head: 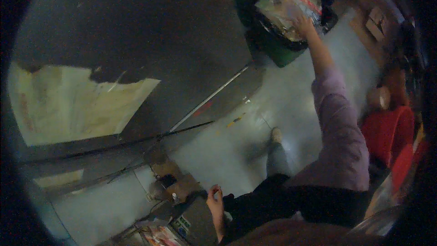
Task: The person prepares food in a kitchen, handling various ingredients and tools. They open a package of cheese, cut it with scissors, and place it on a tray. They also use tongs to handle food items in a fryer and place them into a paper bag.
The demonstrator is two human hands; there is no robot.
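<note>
My right arm stretches out to a green bin [285,54] lined with a black bag at the top of the view. Crumpled clear plastic and paper-like waste [276,10], with a red-striped piece among it, fills the bin's mouth. At the near side of this waste, my right hand [302,24] rests on or against it; blur hides whether the fingers grip anything. Low in the picture is my left hand [215,196], its fingers loosely curled with a gap to the thumb and nothing visible in it. A brown cardboard box [184,186] lies beyond it on the left.
A large dark panel or surface [136,24] takes up the upper left, with a pale strip [210,99] along it. The grey floor [218,153] shows around my foot [276,135]. Red fabric or plastic [387,130] and a cardboard box [375,24] are on the right.
</note>
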